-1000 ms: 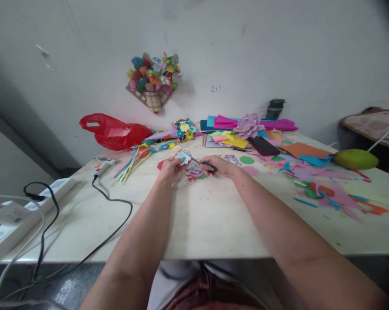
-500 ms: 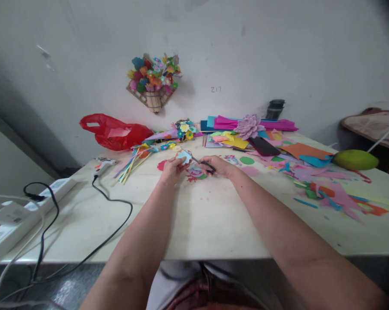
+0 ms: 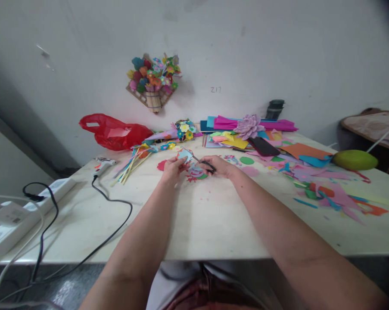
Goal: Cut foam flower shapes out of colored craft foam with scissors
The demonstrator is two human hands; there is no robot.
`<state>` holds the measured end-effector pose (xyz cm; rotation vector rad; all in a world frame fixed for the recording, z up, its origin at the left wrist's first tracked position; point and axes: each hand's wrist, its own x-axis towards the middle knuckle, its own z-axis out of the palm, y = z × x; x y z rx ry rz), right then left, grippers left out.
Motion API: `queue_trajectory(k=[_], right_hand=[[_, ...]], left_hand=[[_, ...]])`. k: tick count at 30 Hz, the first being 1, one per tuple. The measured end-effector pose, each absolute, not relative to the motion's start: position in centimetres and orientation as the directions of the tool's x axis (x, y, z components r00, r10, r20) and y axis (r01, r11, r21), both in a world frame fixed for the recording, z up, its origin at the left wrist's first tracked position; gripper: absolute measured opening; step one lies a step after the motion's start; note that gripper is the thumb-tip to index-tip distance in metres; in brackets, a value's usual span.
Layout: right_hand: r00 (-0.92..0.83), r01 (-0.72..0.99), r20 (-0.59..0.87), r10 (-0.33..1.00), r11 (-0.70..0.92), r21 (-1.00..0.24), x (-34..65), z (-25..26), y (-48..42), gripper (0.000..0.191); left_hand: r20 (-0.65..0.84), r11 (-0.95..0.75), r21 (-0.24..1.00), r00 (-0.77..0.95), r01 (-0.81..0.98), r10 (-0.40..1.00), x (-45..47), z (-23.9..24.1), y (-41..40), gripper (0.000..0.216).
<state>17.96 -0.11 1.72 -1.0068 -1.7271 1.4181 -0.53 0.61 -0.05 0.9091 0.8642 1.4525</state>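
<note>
Pinched in my left hand [image 3: 172, 168] is a light blue paper piece [image 3: 184, 155] with a wavy edge. My right hand [image 3: 218, 166] grips black-handled scissors [image 3: 208, 166], whose blades point up and left against the blue paper. Whether the blades are parted is too small to tell. Under and between my hands lie cut-out pieces, among them a red scalloped one [image 3: 161, 165] left of my left hand and a green and lilac one [image 3: 199, 175]. Tiny pink scraps [image 3: 204, 196] are scattered on the table just in front.
A glue gun [image 3: 104, 167] with a black cord and a power strip [image 3: 48, 193] lie at left. Behind are a red plastic bag [image 3: 116, 134] and paper flowers [image 3: 185, 129]. Coloured sheets, a phone [image 3: 264, 146], scraps [image 3: 336, 196] and a green mango-like fruit [image 3: 355, 159] lie at right.
The blue paper has turned slightly in my left hand against the scissors. My right hand and the things on the table stay nearly where they were.
</note>
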Motion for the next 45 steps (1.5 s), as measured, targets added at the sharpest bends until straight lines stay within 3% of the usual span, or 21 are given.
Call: queue_trajectory(k=[21, 28, 45], right_hand=[[-0.436, 0.200, 0.030, 0.899, 0.129, -0.971, 18.4, 1.7, -0.1, 0.015], [-0.469, 0.173, 0.070, 0.881, 0.170, -0.970, 18.4, 1.5, 0.2, 0.025], [-0.468, 0.134, 0.052, 0.882, 0.129, -0.983, 18.0, 0.9, 0.6, 0.025]], left_hand=[[-0.025, 0.025, 0.904, 0.007, -0.426, 1.000, -0.6, 0.0, 0.4, 0.012], [-0.018, 0.048, 0.899, 0.074, -0.435, 0.997, -0.4, 0.1, 0.3, 0.012], [-0.032, 0.071, 0.905, 0.098, -0.419, 0.995, 0.1, 0.4, -0.1, 0.012]])
